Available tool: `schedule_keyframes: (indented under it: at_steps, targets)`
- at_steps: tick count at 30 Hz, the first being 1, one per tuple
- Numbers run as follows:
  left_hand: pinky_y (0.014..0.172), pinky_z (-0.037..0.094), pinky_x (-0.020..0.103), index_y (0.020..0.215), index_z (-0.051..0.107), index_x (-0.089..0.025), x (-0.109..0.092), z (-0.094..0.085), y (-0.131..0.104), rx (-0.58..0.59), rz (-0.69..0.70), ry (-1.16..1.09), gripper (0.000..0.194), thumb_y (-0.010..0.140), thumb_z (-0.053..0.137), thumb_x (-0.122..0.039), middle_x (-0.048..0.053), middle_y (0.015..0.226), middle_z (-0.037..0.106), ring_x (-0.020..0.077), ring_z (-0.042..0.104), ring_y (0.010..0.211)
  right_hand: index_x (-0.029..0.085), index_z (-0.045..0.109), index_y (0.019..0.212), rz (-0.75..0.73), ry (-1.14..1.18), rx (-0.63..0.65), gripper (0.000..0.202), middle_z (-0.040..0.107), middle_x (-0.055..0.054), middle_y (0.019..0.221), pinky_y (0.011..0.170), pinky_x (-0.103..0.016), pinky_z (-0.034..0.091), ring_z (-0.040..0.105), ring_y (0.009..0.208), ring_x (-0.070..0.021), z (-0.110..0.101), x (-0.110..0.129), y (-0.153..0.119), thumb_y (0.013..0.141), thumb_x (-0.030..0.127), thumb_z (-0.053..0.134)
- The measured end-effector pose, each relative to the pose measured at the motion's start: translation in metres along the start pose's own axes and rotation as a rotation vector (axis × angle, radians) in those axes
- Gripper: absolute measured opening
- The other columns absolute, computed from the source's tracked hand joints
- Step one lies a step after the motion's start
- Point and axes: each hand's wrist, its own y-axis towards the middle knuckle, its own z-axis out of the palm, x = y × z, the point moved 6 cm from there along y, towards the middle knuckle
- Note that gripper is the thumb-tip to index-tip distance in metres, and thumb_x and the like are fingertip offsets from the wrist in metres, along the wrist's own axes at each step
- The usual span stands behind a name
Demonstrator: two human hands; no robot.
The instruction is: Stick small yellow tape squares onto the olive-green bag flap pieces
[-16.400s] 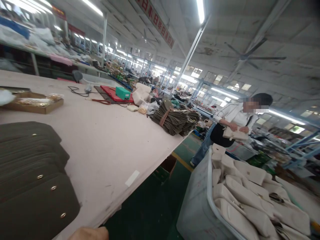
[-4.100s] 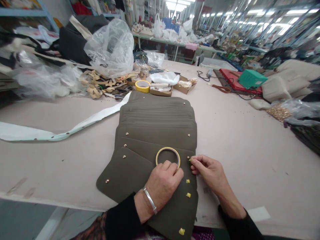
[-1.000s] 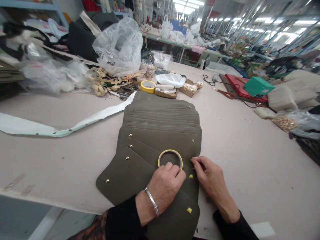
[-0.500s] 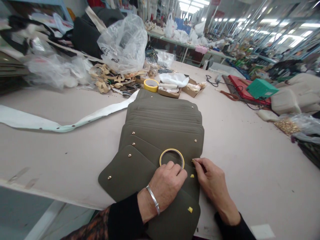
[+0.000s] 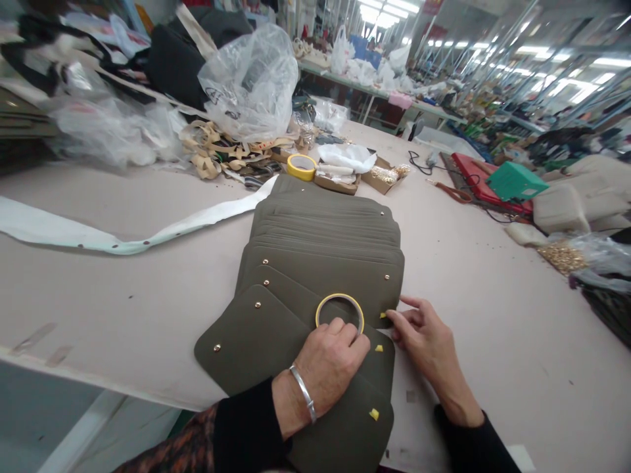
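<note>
My left hand [image 5: 328,361] is closed on the near rim of a thin yellow tape roll [image 5: 319,303], which stands over the fanned olive-green panels [image 5: 320,259]. The panels look like leather or a similar sheet and carry small gold-coloured studs near their corners. My right hand [image 5: 426,338] grips the right edge of one panel. Its thumb presses beside a small piece of yellow tape [image 5: 383,315], while the index fingertip meets the panel's edge. Nearer me, two more tape pieces, an upper one [image 5: 379,348] and a lower one [image 5: 374,414], stick to panels.
Behind the stack are another yellow tape roll [image 5: 302,172] and small boxes [image 5: 336,182] of parts. A white strip [image 5: 128,246] runs left. Plastic bags [image 5: 251,85] and strap scraps [image 5: 210,154] crowd the back left. A green box [image 5: 517,180] sits at right on a red one.
My right hand has let go of the pinched bit of tape, which now lies on the panel. Its index finger has stretched out to the panel's edge. My left hand stays on the roll.
</note>
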Motion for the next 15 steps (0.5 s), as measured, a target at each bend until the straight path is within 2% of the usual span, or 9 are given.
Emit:
schedule_keyframes:
  at_steps: [3, 5, 7, 10, 13, 15]
  targets:
    - [0.064, 0.046, 0.033, 0.087, 0.051, -0.019, 0.0, 0.0, 0.0, -0.006, 0.005, 0.002, 0.008, 0.093, 0.046, -0.017, 0.002, 0.084, 0.054, 0.02, 0.048, 0.078, 0.02, 0.061, 0.096, -0.287, -0.088, -0.03, 0.016, 0.069, -0.006, 0.087, 0.068, -0.03, 0.053, 0.065, 0.072, -0.0163, -0.01, 0.014, -0.006, 0.091, 0.031, 0.051]
    - [0.064, 0.046, 0.033, 0.087, 0.051, -0.019, 0.0, 0.0, 0.0, -0.004, 0.004, 0.007, 0.009, 0.093, 0.045, -0.017, 0.002, 0.084, 0.053, 0.0204, 0.048, 0.079, 0.02, 0.063, 0.095, -0.488, -0.198, 0.017, 0.016, 0.068, -0.008, 0.092, 0.075, -0.032, 0.053, 0.064, 0.081, -0.018, -0.007, 0.027, -0.011, 0.092, 0.023, 0.048]
    - [0.065, 0.046, 0.033, 0.088, 0.051, -0.019, 0.0, 0.0, 0.0, 0.009, 0.003, 0.009, 0.009, 0.094, 0.044, -0.017, 0.002, 0.085, 0.053, 0.0205, 0.048, 0.079, 0.019, 0.063, 0.098, -0.592, -0.284, 0.076, 0.019, 0.067, -0.009, 0.092, 0.078, -0.033, 0.053, 0.064, 0.085, -0.0192, 0.001, 0.035, -0.012, 0.092, 0.018, 0.045]
    - [0.066, 0.045, 0.033, 0.089, 0.051, -0.019, -0.001, -0.003, 0.0, 0.04, 0.008, 0.013, 0.009, 0.094, 0.044, -0.016, 0.003, 0.086, 0.053, 0.0202, 0.049, 0.08, 0.017, 0.064, 0.095, -0.561, -0.35, 0.138, 0.02, 0.068, -0.009, 0.09, 0.076, -0.033, 0.053, 0.064, 0.082, -0.0195, 0.011, 0.036, -0.005, 0.091, 0.015, 0.044]
    - [0.067, 0.043, 0.034, 0.092, 0.052, -0.019, -0.001, -0.01, -0.002, 0.059, 0.025, 0.022, 0.006, 0.093, 0.046, -0.017, 0.003, 0.087, 0.053, 0.0205, 0.049, 0.081, 0.018, 0.064, 0.09, -0.405, -0.319, 0.173, 0.017, 0.069, -0.006, 0.085, 0.073, -0.031, 0.053, 0.065, 0.076, -0.0182, 0.017, 0.027, 0.007, 0.089, 0.017, 0.048]
    - [0.068, 0.043, 0.036, 0.097, 0.052, -0.019, 0.0, -0.014, -0.004, 0.073, 0.048, 0.032, 0.009, 0.091, 0.053, -0.025, 0.003, 0.088, 0.053, 0.0216, 0.049, 0.082, 0.019, 0.064, 0.086, -0.322, -0.281, 0.182, 0.015, 0.069, -0.005, 0.083, 0.072, -0.03, 0.052, 0.066, 0.074, -0.0176, 0.019, 0.022, 0.011, 0.088, 0.02, 0.049]
